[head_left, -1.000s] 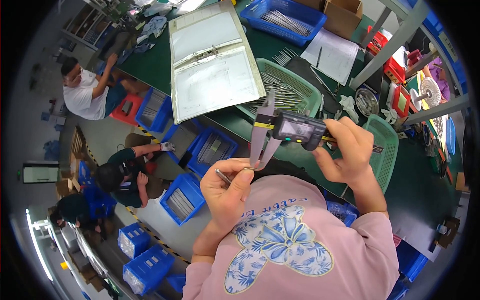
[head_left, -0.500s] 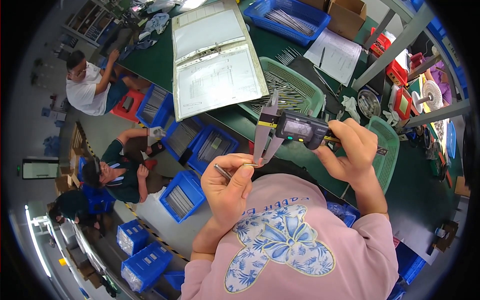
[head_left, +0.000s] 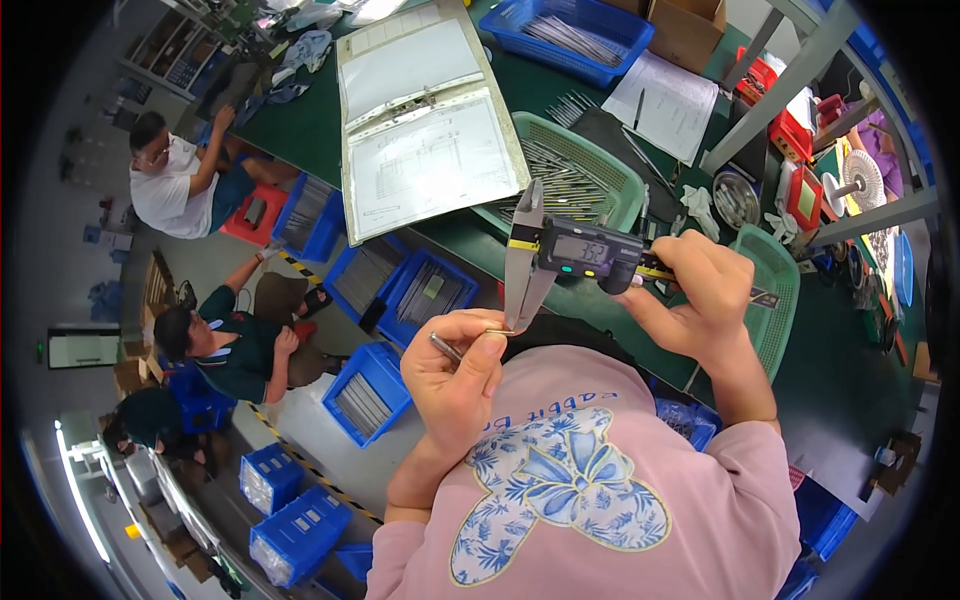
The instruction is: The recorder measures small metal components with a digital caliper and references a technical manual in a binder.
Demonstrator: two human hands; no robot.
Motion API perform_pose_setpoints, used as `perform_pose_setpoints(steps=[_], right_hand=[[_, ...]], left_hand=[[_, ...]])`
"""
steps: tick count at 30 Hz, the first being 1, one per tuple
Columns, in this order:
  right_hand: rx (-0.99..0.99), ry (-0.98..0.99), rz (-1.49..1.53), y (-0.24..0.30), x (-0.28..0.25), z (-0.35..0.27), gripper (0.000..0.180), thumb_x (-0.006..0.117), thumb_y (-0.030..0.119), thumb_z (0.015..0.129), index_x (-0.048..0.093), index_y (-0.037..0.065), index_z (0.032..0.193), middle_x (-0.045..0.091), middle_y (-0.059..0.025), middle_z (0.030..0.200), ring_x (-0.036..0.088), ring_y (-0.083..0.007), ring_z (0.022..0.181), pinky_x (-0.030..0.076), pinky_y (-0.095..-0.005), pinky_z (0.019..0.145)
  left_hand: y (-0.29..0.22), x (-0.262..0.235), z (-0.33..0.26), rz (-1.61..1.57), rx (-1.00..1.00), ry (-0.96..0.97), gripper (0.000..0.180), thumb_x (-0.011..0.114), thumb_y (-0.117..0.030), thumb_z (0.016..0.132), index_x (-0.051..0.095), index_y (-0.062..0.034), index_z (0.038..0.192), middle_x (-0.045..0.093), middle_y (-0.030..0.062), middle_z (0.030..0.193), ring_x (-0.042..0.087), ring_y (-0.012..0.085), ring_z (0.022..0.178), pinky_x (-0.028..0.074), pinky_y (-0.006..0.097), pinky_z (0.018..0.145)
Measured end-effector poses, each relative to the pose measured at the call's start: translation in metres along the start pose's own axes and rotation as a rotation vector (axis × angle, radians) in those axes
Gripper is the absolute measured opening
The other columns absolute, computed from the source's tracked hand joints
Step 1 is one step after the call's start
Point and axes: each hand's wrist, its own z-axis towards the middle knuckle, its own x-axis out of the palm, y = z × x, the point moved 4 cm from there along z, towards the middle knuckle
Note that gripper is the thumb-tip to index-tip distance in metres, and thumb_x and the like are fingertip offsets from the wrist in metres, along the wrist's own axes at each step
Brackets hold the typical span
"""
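My left hand (head_left: 455,378) is closed on a slim grey metal rod (head_left: 446,347), whose end sticks out beside the index finger. A thin gold-coloured tip (head_left: 497,332) shows between thumb and fingertips; whether it belongs to the same rod I cannot tell. My right hand (head_left: 703,295) grips a digital caliper (head_left: 592,255) by its beam and slider, its lit display facing up. The caliper's long jaws point down at the gold-coloured tip, near or touching it. Behind the caliper, a green basket (head_left: 632,195) holds many thin metal rods.
An open ring binder (head_left: 435,150) with drawings lies on the green table. A blue basket (head_left: 570,62) of rods, a paper sheet (head_left: 665,105) and another green basket (head_left: 770,330) surround the work. Blue bins (head_left: 368,395) stand at left, near seated co-workers (head_left: 235,335).
The caliper's jaws have come closer together, and its body has shifted slightly left with my right hand. My left hand stays nearly still. A co-worker's gloved hand has moved away from the bins.
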Motion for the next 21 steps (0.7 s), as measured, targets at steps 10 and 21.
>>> perform_pose_setpoints(steps=[10,21], right_hand=[[0.007,-0.039,-0.007,0.0,0.001,-0.001,0.03,0.071,0.025,0.052,0.051,0.005,0.062,0.042,-0.0026,0.048,0.041,-0.0161,0.036,0.031,-0.0248,0.034],[0.38,0.108,0.566,-0.002,0.028,-0.006,0.022,0.064,0.012,0.061,0.053,0.001,0.076,0.046,-0.0013,0.056,0.042,-0.0086,0.044,0.032,-0.0213,0.039]], left_hand=[[0.002,-0.001,-0.002,0.092,0.007,0.0,0.007,0.05,-0.003,0.076,0.047,0.0008,0.081,0.054,0.0167,0.082,0.031,0.0021,0.039,0.027,0.015,0.034],[0.016,-0.005,0.008,-0.492,-0.419,-0.07,0.005,0.046,-0.005,0.08,0.049,-0.0012,0.082,0.053,0.0139,0.094,0.03,0.0017,0.04,0.028,0.015,0.036]])
